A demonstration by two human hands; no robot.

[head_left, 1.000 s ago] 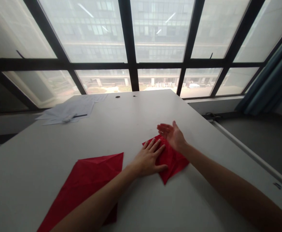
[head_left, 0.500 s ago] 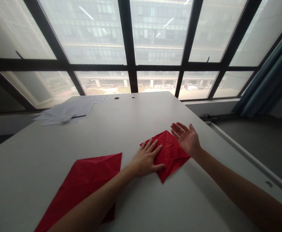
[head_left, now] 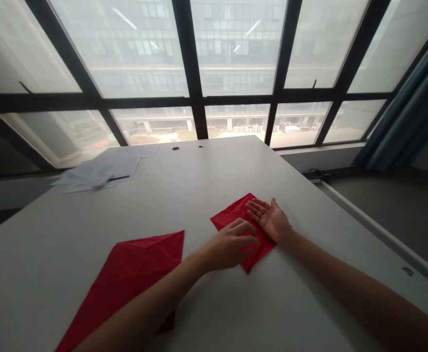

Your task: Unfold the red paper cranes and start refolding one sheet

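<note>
A small square of creased red paper (head_left: 231, 213) lies with a corner toward me on the white table (head_left: 206, 308). Over its near left part, my left hand (head_left: 230, 245) is raised with fingers loosely bent and apart, holding nothing. My right hand (head_left: 270, 221) rests on edge at the paper's right side, fingers stretched out and palm turned left, covering the right corner. To the left lies a larger folded sheet of red paper (head_left: 137, 264), partly hidden beneath my left forearm.
White printed sheets (head_left: 100, 166) are spread at the table's far left, with a dark pen (head_left: 119, 178) and a crumpled pale item on them. Large windows stand beyond the table. A blue curtain (head_left: 408, 112) hangs at the right.
My left hand has lifted from lying flat on the small red paper, and its fingers have curled. My right hand has come down and left onto the paper.
</note>
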